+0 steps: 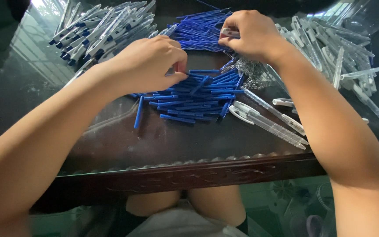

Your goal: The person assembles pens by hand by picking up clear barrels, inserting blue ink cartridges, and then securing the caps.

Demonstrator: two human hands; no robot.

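Note:
My left hand [148, 63] hovers over a heap of short blue pen pieces [194, 98] in the middle of the glass table, its fingertips pinched on a small part I cannot make out. My right hand [248, 35] is curled farther back, holding a clear pen barrel [230, 32] whose end sticks out to the left. Under that hand lies a small pile of metal springs [251, 72]. Long thin blue refills [200, 28] fan out behind the two hands.
Assembled clear pens with blue tips [97, 33] are piled at the back left. Clear barrels [330, 52] cover the right side, and a few [268, 120] lie near the front. The carved wooden table edge [189, 173] runs across below, with my knees under it.

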